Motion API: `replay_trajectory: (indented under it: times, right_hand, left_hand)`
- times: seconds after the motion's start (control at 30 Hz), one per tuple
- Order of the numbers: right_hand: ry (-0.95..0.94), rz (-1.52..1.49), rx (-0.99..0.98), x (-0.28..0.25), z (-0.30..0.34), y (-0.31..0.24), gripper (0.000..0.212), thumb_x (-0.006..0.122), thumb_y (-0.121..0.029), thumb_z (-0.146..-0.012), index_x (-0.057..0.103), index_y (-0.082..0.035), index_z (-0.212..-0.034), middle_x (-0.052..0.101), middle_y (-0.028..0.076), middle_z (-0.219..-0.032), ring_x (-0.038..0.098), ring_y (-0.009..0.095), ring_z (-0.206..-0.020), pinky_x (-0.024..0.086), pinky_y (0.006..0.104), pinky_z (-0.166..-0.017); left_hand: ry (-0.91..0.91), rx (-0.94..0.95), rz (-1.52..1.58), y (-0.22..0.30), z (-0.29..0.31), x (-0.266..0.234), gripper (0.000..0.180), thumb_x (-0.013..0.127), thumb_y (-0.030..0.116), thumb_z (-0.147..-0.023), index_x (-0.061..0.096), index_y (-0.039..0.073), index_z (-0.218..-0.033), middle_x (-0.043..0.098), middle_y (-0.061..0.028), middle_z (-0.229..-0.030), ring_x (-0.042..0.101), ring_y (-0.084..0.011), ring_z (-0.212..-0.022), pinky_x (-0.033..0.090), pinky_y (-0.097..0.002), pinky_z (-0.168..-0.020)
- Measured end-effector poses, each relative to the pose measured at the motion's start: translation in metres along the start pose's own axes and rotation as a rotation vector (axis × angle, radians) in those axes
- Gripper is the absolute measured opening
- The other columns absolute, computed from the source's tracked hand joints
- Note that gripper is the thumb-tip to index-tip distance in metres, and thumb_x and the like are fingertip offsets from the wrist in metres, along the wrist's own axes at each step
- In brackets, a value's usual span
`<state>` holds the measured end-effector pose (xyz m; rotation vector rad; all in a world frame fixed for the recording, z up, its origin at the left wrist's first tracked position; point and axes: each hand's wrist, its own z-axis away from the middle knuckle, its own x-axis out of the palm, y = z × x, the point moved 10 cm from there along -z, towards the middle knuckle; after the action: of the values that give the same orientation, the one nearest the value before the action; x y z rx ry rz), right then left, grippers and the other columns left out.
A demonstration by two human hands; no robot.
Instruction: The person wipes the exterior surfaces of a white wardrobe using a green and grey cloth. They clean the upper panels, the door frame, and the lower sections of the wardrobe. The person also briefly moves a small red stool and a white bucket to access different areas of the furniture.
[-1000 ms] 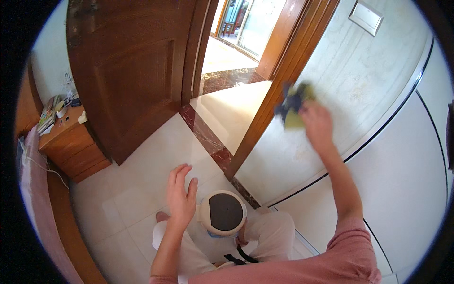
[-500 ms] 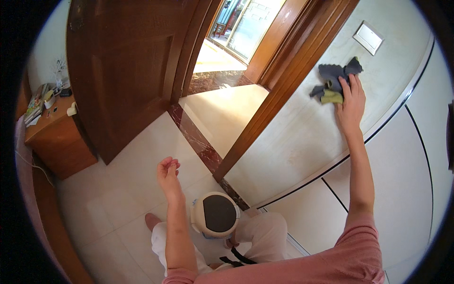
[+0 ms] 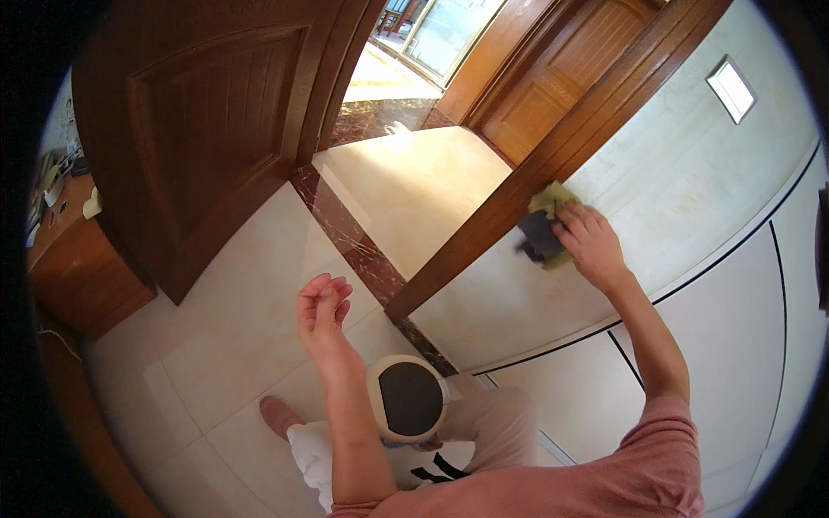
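My right hand presses a crumpled cleaning cloth, dark grey with a yellow-green part, against the pale wall. The cloth is beside the brown wooden door frame, with its far edge close to the wood. Part of it is hidden under my fingers. My left hand is raised over the tiled floor, fingers loosely curled and apart, with nothing in it. Faint yellowish marks show on the wall.
Between my legs stands a round cream bin with a dark lid. A brown door stands ajar at left, near a wooden cabinet holding small items. A switch plate is on the wall; white panels adjoin it.
My right hand and the cloth have moved from below the switch plate down and left along the wall to the door frame. My left hand has turned slightly and its fingers are more spread.
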<state>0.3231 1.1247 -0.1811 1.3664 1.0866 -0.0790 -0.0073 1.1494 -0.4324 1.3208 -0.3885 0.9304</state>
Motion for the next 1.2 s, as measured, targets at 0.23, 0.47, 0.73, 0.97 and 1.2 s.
replay_trajectory:
  times: [0.23,0.47,0.73,0.97,1.2]
  right_hand:
    - [0.437,0.212,0.329,-0.111,-0.016,0.086,0.045,0.062,0.006,-0.067,0.065,-0.006,-0.110,0.060,0.014,-0.129,0.056,0.036,-0.119,0.043,0.0452,-0.098]
    - [0.615,0.183,0.408,-0.091,-0.045,0.078,0.046,0.068,0.000,-0.071,0.068,-0.012,-0.116,0.064,0.013,-0.119,0.059,0.036,-0.109,0.045,0.0455,-0.093]
    - [-0.172,-0.053,-0.305,0.047,0.006,-0.070,0.026,0.060,-0.017,-0.086,0.068,-0.015,-0.111,0.058,0.004,-0.130,0.050,0.025,-0.127,0.042,0.0409,-0.099]
    - [0.223,0.188,0.334,-0.077,-0.009,0.089,0.047,0.064,0.005,-0.069,0.065,-0.016,-0.111,0.063,0.008,-0.122,0.057,0.029,-0.113,0.042,0.0446,-0.090]
    - [0.868,0.137,0.561,-0.131,-0.044,0.170,0.044,0.061,0.003,-0.075,0.065,-0.007,-0.118,0.060,0.012,-0.131,0.053,0.033,-0.123,0.041,0.0421,-0.103]
  left_hand:
    - [0.028,-0.020,-0.005,-0.004,-0.016,0.001,0.018,0.062,0.018,-0.095,0.063,0.013,-0.112,0.069,-0.0031,-0.105,0.064,-0.0142,-0.097,0.044,-0.0288,-0.088]
    - [-0.003,-0.037,0.011,-0.012,-0.015,0.012,0.016,0.062,0.018,-0.095,0.062,0.011,-0.111,0.068,-0.0025,-0.104,0.063,-0.0132,-0.098,0.043,-0.0267,-0.087]
    - [-0.045,-0.050,0.058,-0.018,-0.009,0.016,0.015,0.061,0.016,-0.096,0.062,0.011,-0.110,0.068,-0.0026,-0.104,0.062,-0.0127,-0.097,0.043,-0.0263,-0.086]
    - [-0.004,-0.024,0.060,-0.002,-0.006,0.001,0.021,0.062,0.019,-0.093,0.062,0.012,-0.113,0.069,-0.0023,-0.104,0.064,-0.0138,-0.099,0.044,-0.0275,-0.087]
    - [0.021,-0.008,0.103,-0.003,0.001,0.000,0.020,0.061,0.015,-0.094,0.062,0.011,-0.113,0.069,-0.0038,-0.105,0.064,-0.0136,-0.097,0.045,-0.0262,-0.086]
